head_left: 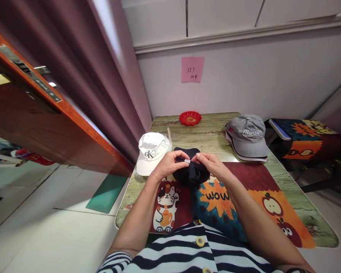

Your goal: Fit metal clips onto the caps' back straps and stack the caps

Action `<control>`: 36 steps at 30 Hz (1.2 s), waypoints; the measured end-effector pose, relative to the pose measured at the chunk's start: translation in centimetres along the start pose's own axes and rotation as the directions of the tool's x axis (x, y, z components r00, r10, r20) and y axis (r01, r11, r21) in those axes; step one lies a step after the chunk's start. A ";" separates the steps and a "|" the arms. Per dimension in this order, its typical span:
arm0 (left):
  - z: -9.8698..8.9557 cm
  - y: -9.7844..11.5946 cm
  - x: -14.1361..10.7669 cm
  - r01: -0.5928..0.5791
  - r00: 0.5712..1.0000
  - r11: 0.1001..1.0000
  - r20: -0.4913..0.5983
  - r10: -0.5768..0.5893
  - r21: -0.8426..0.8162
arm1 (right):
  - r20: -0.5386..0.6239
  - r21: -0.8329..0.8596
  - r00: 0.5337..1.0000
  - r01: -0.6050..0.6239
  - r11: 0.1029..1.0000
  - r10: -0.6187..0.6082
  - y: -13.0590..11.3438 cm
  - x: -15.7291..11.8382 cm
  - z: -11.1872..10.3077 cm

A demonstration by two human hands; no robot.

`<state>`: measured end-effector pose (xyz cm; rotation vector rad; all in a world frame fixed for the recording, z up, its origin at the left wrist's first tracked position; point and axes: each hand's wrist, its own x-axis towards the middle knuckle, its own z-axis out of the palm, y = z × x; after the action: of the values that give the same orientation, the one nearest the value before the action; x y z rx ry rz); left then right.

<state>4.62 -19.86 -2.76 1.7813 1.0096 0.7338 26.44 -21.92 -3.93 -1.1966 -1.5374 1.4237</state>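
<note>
A dark navy cap (pixel 191 175) is held over the near middle of the table, its inside partly showing. My left hand (pixel 173 162) pinches its edge beside a small white tag (pixel 187 161). On the other side of that tag, the fingers of my right hand (pixel 208 162) are closed on the cap's strap or edge; which one is too small to tell. A white cap (pixel 152 149) with black letters rests on the table to the left. To the right sits a grey cap (pixel 248 136) with white lettering, seemingly stacked on another cap.
The wooden-patterned table (pixel 213 132) carries a colourful mat (pixel 258 182) near me and a red scalloped dish (pixel 190 118) at the back. A pink note (pixel 192 69) is on the wall. An orange-edged door (pixel 59 125) and purple curtain (pixel 82 57) stand left, a stool (pixel 307 138) right.
</note>
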 end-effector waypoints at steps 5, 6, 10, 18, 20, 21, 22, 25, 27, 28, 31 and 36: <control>-0.4 0.7 0.3 -0.142 0.990 0.980 -0.002 0.143 0.142 | 0.035 0.033 0.998 -0.044 0.998 0.043 -0.2 -0.2 -0.2; -0.4 0.8 0.4 -0.149 0.989 0.979 0.022 0.147 0.137 | 0.050 0.043 0.998 -0.039 0.998 0.037 0.0 -0.1 -0.2; -0.6 0.7 0.8 -0.093 0.984 0.995 0.157 0.087 0.035 | 0.072 0.110 0.997 -0.004 0.994 -0.003 1.2 0.5 -0.1; -1.1 0.6 1.4 -0.048 0.972 0.999 0.232 0.044 0.013 | 0.053 0.057 0.998 0.021 0.998 -0.024 2.2 1.1 -0.2; -1.2 0.6 1.5 -0.056 0.968 0.998 0.247 0.051 0.015 | 0.054 0.034 0.998 0.021 0.999 -0.022 2.0 1.1 -0.3; -1.2 0.5 1.6 -0.058 0.966 0.998 0.254 0.053 0.016 | 0.052 0.017 0.999 0.014 1.000 -0.015 1.9 1.1 -0.3; -1.2 0.5 1.6 -0.058 0.965 0.998 0.258 0.052 0.015 | 0.049 0.000 0.999 0.006 1.000 -0.006 1.7 1.1 -0.4; -1.1 0.1 1.7 -0.033 0.969 0.999 0.244 0.040 -0.031 | 0.029 -0.031 1.000 0.010 0.999 -0.009 1.5 1.1 -0.4; -1.0 -0.1 1.8 0.004 0.973 0.994 0.231 0.022 -0.110 | 0.019 -0.040 0.999 0.031 0.999 -0.030 1.6 1.2 -0.4; -1.0 -0.3 1.8 0.023 0.972 0.989 0.233 0.011 -0.144 | 0.018 -0.041 0.999 0.042 0.998 -0.041 1.7 1.2 -0.4; -1.2 -0.7 2.1 0.029 0.963 0.993 0.270 0.003 -0.113 | 0.019 -0.049 0.998 0.057 0.997 -0.056 2.0 1.4 -0.4; -1.6 -0.9 2.2 -0.031 0.952 0.997 0.306 0.009 0.068 | 0.016 -0.046 0.998 0.059 0.997 -0.058 2.1 1.4 -0.2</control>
<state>4.08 -16.99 -2.84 1.8998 0.8181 0.4184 26.55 -20.65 -6.05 -1.1612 -1.6111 1.3682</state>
